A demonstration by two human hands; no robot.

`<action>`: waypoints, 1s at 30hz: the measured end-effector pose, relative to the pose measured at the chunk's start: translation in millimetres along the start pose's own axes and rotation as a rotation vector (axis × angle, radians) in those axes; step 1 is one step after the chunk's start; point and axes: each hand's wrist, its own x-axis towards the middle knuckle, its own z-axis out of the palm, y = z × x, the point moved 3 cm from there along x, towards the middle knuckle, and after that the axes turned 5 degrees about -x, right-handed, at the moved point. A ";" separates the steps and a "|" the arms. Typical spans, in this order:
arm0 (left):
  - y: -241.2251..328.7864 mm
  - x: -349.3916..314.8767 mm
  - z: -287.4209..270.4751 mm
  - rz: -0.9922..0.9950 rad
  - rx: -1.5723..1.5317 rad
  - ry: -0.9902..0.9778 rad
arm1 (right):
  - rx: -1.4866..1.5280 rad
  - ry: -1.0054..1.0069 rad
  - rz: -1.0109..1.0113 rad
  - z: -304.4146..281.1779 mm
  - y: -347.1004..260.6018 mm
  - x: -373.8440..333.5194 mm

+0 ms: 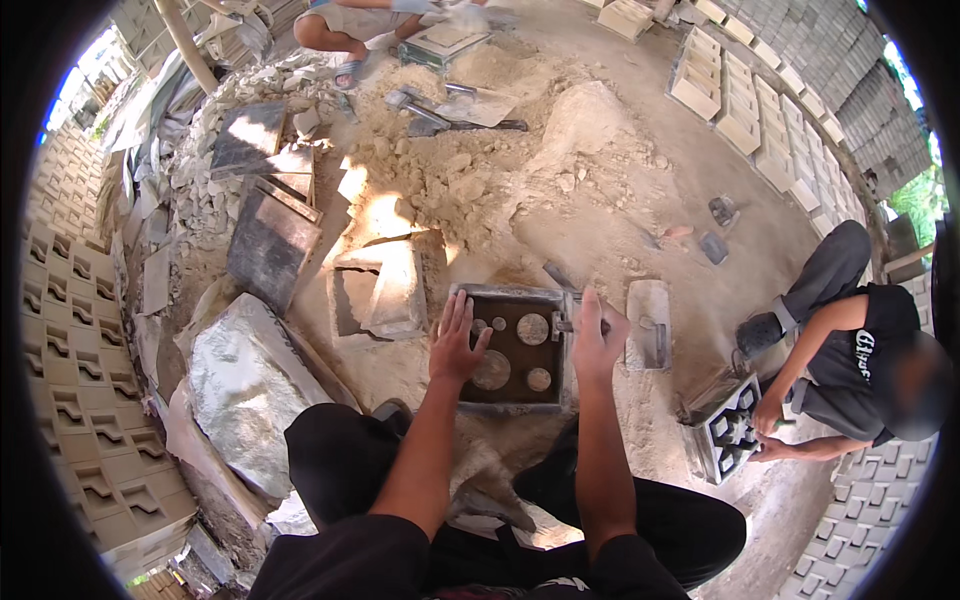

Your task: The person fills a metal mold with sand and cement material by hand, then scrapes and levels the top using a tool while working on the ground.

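A square, grey-rimmed mould (520, 408) lies on the ground between my knees. Several pale round discs of different sizes, among them a large one (490, 371), sit in its dark brown inside. My left hand (455, 345) rests over the mould's left rim, fingers stretched out and holding nothing. At the right rim my right hand (600, 335) is closed, its index finger pointing up. A small metal piece (562, 322) shows beside its fingers, but whether they grip it is hidden.
A flat trowel-like tool on a board (650, 325) lies to the right. Left of the mould stands a broken box frame (375, 290). Ahead are a sand heap (590, 125) and a shovel (465, 125). A co-worker (830, 350) handles a patterned mould (733, 430); another person (345, 35) squats beyond.
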 end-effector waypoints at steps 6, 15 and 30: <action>-0.6 -0.2 1.8 0.015 -0.016 0.023 | -0.011 0.011 0.001 1.0 -8.4 11.5; 2.3 -0.5 0.6 0.021 -0.032 0.019 | -0.056 0.099 -0.107 4.2 26.4 -1.1; 5.0 -0.3 0.1 0.033 -0.047 0.047 | -0.003 0.034 -0.001 0.6 23.5 -8.5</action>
